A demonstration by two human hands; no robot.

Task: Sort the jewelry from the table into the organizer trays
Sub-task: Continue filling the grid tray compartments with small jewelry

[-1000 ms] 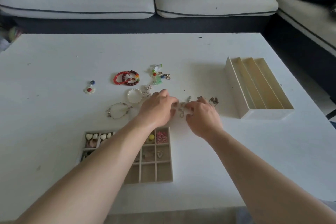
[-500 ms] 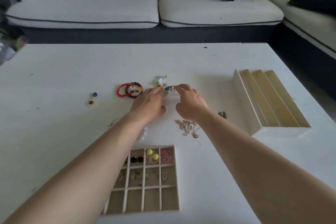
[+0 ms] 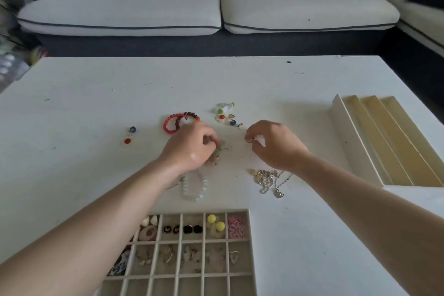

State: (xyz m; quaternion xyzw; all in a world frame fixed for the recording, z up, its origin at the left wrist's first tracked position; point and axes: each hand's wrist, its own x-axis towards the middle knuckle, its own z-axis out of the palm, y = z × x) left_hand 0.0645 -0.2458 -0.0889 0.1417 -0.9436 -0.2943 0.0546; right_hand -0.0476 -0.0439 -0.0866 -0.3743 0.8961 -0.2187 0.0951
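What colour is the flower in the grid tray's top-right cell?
The flower is pink; head view shows it best.

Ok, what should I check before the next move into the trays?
1. Left hand grips green-beaded piece: ok.
2. Right hand pinches small metal piece: ok; its type, cannot tell.
3. Grid tray has free compartments: ok, nearest row bare.
4. Long-slot tray free: ok, slots look bare.
5. Chains separated: not ok, heaped together.

Left hand (image 3: 192, 146) curled, pinching; right hand (image 3: 274, 144) curled, pinching, palms down
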